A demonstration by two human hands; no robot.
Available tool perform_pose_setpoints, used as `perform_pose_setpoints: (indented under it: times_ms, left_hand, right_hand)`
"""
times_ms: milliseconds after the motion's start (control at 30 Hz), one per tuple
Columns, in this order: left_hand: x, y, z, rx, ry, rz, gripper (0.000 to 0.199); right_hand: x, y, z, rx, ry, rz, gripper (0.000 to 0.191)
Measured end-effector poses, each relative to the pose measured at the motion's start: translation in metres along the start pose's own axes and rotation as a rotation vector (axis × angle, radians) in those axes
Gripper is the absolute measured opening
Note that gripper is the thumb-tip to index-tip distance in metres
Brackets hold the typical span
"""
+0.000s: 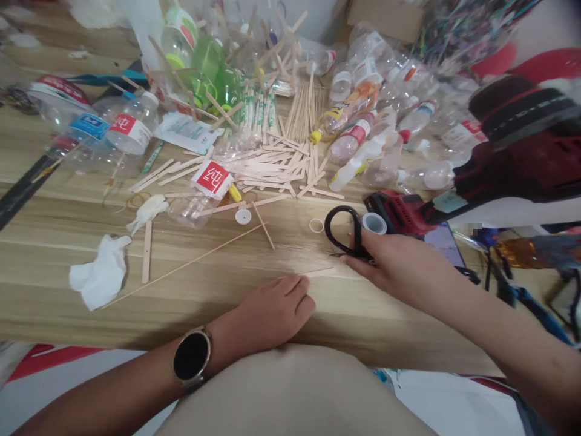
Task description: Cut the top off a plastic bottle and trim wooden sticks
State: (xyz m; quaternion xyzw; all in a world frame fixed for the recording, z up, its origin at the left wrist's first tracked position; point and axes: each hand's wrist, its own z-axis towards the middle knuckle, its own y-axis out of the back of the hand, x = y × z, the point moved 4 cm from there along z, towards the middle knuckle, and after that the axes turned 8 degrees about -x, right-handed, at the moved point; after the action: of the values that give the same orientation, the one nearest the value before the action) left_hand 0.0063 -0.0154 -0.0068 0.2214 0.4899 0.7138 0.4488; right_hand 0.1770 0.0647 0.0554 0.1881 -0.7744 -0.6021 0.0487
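My left hand (279, 310) rests on the table near its front edge, fingers curled around the near end of a flat wooden craft stick (321, 273). A watch (192, 356) is on that wrist. My right hand (385, 257) is closed on a pair of scissors, whose black handle loop (330, 227) sticks up beyond the fingers; most of the blades are hidden. The stick's free end points toward the scissors. Just behind the right hand stands a small white roll or cap (374, 223). A white ring (316, 225) lies left of the handle.
A heap of craft sticks (276, 163) and several plastic bottles (351, 112) fill the back. A red and black power drill (494, 157) stands right. A labelled bottle (211, 181), a thin skewer (190, 263) and a crumpled tissue (100, 270) lie left.
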Motion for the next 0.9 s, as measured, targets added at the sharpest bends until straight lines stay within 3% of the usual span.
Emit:
perform_pose_setpoints:
  times_ms: [333, 900]
  left_hand:
    - [-0.006, -0.001, -0.001, -0.008, -0.004, 0.055, 0.014]
    - [-0.005, 0.001, -0.002, -0.066, -0.009, 0.043, 0.016]
  right_hand:
    - [0.038, -0.019, -0.003, 0.065, 0.166, -0.012, 0.022]
    - [0.047, -0.018, -0.002, 0.077, 0.206, -0.072, 0.020]
